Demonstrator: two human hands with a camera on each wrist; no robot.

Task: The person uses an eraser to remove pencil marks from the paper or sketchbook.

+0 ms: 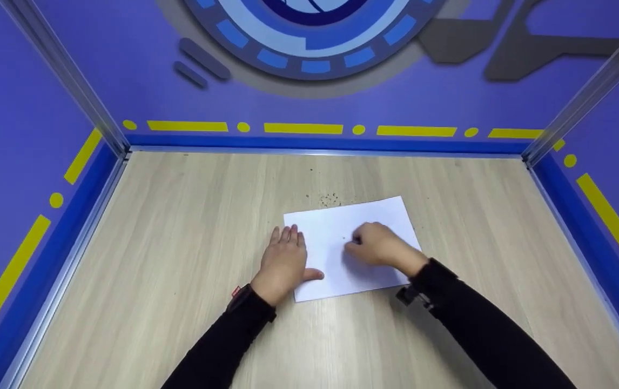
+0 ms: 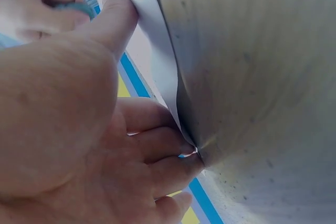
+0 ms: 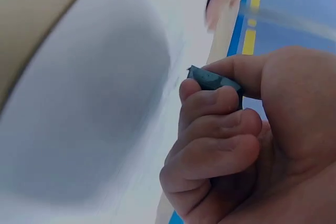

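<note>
A white sheet of paper lies slightly askew on the wooden table. My left hand rests flat over its left edge, fingers straight and thumb spread onto the sheet. In the left wrist view the paper's edge bows up a little beside the thumb. Over the right half of the sheet, my right hand grips a small dark eraser. Its worn end pokes out between thumb and forefinger, close over the paper, while the curled fingers hide the rest. A tiny dark crumb lies on the sheet left of this hand.
Dark eraser crumbs are scattered on the table just beyond the paper's far edge. Blue-purple panels with yellow markings stand at the back, left and right, joined by metal posts.
</note>
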